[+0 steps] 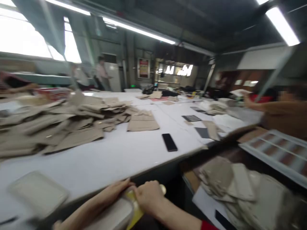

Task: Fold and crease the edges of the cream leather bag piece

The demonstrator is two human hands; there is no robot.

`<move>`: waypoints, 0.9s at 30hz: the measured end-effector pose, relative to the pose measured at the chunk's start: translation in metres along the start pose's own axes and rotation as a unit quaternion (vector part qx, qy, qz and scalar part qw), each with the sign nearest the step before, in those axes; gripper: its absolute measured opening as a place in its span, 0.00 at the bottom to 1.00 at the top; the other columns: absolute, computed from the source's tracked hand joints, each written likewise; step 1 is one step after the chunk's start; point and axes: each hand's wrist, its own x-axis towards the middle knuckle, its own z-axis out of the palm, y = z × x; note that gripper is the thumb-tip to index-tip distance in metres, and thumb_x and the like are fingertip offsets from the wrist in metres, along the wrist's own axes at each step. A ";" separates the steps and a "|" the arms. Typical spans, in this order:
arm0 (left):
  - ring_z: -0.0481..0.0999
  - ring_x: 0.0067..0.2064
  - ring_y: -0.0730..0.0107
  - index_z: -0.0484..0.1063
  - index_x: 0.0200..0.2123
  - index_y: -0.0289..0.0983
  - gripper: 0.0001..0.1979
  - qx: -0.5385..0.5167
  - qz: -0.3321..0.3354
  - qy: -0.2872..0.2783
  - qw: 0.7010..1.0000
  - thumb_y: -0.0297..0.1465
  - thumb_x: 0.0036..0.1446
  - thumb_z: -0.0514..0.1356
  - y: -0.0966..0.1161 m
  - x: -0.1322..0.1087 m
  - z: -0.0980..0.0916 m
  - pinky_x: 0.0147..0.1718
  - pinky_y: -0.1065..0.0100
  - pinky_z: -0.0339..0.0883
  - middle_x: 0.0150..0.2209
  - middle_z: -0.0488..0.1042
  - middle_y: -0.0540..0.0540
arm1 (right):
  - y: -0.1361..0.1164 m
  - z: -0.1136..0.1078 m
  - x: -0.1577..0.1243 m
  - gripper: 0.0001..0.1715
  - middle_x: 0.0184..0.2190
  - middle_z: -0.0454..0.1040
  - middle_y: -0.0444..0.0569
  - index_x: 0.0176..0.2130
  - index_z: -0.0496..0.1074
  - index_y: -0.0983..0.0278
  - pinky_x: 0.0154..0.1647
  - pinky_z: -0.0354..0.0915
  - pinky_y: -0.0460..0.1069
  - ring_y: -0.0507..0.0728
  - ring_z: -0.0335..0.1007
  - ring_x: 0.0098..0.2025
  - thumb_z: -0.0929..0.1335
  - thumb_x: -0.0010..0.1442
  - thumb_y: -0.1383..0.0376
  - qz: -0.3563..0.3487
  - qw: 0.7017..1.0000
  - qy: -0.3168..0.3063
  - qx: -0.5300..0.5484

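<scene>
My left hand point(117, 188) reaches in from the lower left, its fingers pressed together beside my right hand. My right hand point(150, 196) is closed in a fist around part of a yellow strip point(137, 212) at the bottom centre. A small cream-coloured round end point(163, 189) sticks out past its knuckles. Under my left forearm lies a pale, rounded block point(115, 214), blurred and partly covered. What my left fingers grip is hidden. Both hands are below the front edge of the white table point(134, 153).
Beige cut fabric pieces point(81, 121) are heaped at left. A black phone point(169, 142) lies near the edge. A pale tray-like item point(38, 193) sits lower left. Grey-beige pieces point(242, 191) fill a box at right, below a slatted frame point(275, 153). A person point(283, 111) works at right.
</scene>
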 end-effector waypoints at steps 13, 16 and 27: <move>0.65 0.25 0.72 0.80 0.40 0.33 0.22 -0.135 -0.100 -0.012 0.986 0.44 0.50 0.61 -0.065 0.009 -0.023 0.27 0.70 0.60 0.25 0.73 0.48 | 0.047 0.005 0.024 0.41 0.23 0.54 0.37 0.51 0.61 0.61 0.23 0.49 0.46 0.48 0.46 0.21 0.51 0.60 0.33 0.125 0.768 -0.172 0.604; 0.60 0.23 0.74 0.80 0.36 0.33 0.19 -0.112 -0.102 -0.023 0.988 0.43 0.51 0.60 -0.066 0.011 -0.027 0.24 0.71 0.56 0.22 0.68 0.51 | 0.038 0.016 0.032 0.42 0.24 0.56 0.36 0.58 0.57 0.60 0.25 0.50 0.46 0.48 0.49 0.22 0.63 0.57 0.36 0.128 0.722 -0.167 0.659; 0.67 0.27 0.68 0.79 0.30 0.37 0.11 -0.012 -0.085 -0.024 0.996 0.33 0.51 0.57 -0.048 0.009 -0.030 0.30 0.67 0.59 0.23 0.70 0.50 | 0.039 0.039 0.060 0.33 0.45 0.76 0.55 0.47 0.69 0.64 0.55 0.62 0.58 0.67 0.69 0.52 0.66 0.56 0.41 0.061 0.848 -0.164 0.500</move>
